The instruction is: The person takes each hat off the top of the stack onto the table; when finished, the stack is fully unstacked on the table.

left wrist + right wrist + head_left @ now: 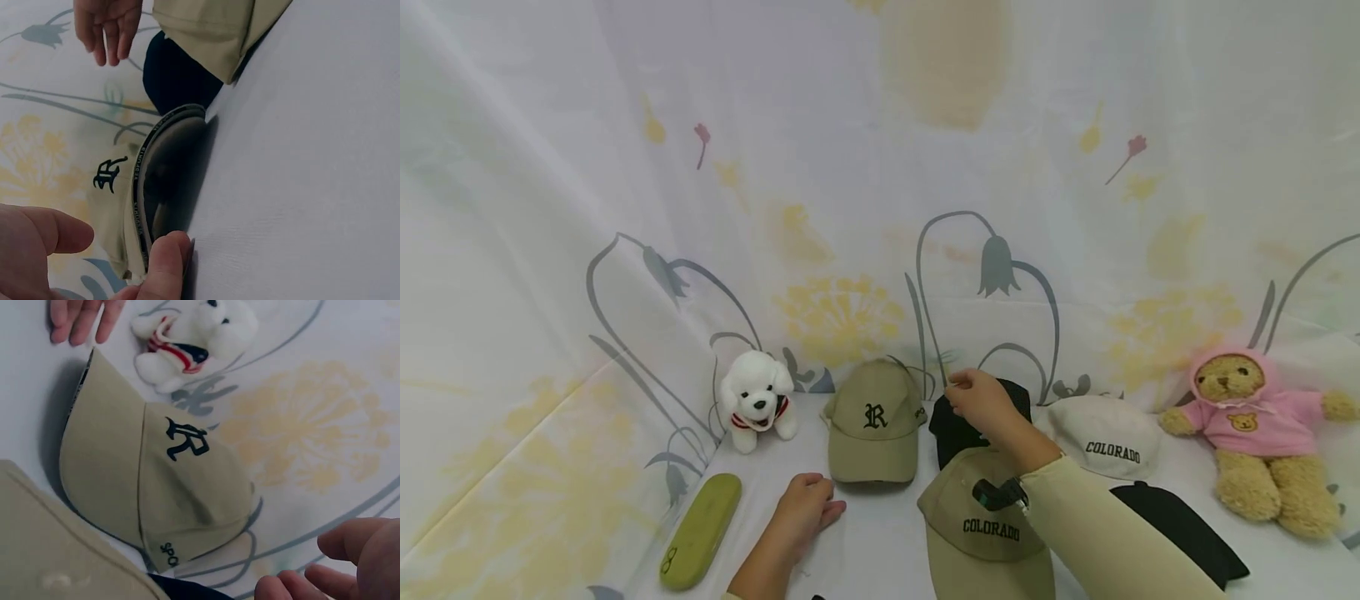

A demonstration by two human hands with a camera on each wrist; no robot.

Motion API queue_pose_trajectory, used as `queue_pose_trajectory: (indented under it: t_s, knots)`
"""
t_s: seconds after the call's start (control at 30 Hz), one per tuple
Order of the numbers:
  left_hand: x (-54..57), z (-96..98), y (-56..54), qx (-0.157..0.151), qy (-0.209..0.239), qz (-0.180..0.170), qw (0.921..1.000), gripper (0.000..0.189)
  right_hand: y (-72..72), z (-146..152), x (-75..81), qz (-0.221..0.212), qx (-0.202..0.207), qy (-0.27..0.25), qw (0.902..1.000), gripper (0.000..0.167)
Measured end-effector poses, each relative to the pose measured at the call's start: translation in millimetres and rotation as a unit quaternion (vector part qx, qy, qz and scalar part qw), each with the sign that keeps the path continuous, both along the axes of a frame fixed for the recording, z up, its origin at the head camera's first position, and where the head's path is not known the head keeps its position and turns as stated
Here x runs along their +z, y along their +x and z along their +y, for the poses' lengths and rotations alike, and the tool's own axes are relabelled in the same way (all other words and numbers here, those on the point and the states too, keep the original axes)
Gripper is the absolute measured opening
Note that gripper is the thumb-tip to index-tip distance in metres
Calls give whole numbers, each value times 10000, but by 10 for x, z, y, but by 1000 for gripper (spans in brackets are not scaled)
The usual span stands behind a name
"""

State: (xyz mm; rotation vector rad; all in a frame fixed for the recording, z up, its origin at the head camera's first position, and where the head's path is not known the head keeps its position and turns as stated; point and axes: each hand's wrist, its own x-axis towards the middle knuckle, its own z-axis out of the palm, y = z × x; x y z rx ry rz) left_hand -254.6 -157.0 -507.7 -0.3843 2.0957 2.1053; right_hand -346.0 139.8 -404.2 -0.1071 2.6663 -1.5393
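A khaki cap with a black letter R stands against the backdrop, brim to the front. Just in front and to the left of it hovers my left hand, fingers loose and holding nothing. My right hand is in front of a black cap and partly covers it. The right wrist view shows that hand's fingers relaxed with nothing between them. Below the right wrist lies a khaki Colorado cap, overlapping the black cap. A white Colorado cap sits to the right.
At the back left sits a white plush dog, and a green glasses case lies at the left edge. A teddy bear in a pink hoodie is on the right. Another black cap is partly behind my right sleeve. A printed curtain rises behind.
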Motion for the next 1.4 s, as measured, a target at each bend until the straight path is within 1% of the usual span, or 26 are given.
queue_pose_trajectory:
  t_s: [0.1, 0.2, 0.3, 0.47, 0.53, 0.67, 0.77, 0.9, 0.97, 1.0, 1.1, 1.17, 1.23, 1.3, 1.33, 1.37, 1.4]
  knots:
    - [-9, 15, -59, 108, 37, 41, 9999, 59, -103, -96, -45, -296, -63, -494, 9983, 47]
    - [-11, 37, -104, 273, 17, 94, 9996, 60, -174, -180, -88, -458, -73, -660, 9967, 47]
    - [7, 55, -125, 332, 85, 86, 9994, 61, -242, -256, -133, -495, -77, -526, 9974, 48]
    - [54, 73, -136, 241, 533, -48, 9983, 62, -342, -369, -216, -493, -152, -206, 9985, 46]
    - [59, 80, -134, 215, 639, -107, 9977, 63, -365, -413, -256, -548, -206, -103, 9982, 44]
    - [65, 120, -142, 130, 653, -145, 9977, 65, -376, -500, -354, -651, -346, 72, 9973, 44]
    - [76, 156, -161, 79, 571, -98, 9983, 66, -389, -559, -447, -688, -491, 201, 9962, 44]
    - [74, 172, -184, 72, 295, -18, 9995, 67, -440, -628, -550, -486, -656, 505, 9954, 37]
    - [67, 171, -196, 133, 95, 37, 9999, 67, -471, -665, -577, -346, -630, 713, 9949, 35]
    - [63, 168, -203, 163, 5, 78, 9998, 67, -484, -683, -589, -249, -559, 870, 9943, 38]
    - [47, 153, -228, 254, -169, 206, 9993, 66, -514, -742, -622, -200, -365, 1073, 9934, 48]
    - [27, 143, -253, 263, -162, 258, 9992, 65, -525, -775, -647, -138, -293, 1346, 9904, 50]
    - [10, 142, -273, 218, -76, 312, 9992, 65, -534, -803, -668, -227, -408, 1370, 9895, 52]
    - [-4, 146, -289, 166, -14, 343, 9993, 65, -537, -818, -674, -230, -474, 1575, 9861, 51]
    - [-9, 149, -293, 148, 8, 374, 9992, 65, -558, -820, -680, -212, -462, 1736, 9835, 49]
    - [-9, 154, -293, 133, 30, 404, 9991, 65, -600, -796, -724, -159, -429, 1899, 9807, 50]
    - [-11, 157, -293, 141, 36, 433, 9990, 65, -778, -751, -921, 97, -120, 2332, 9723, 44]
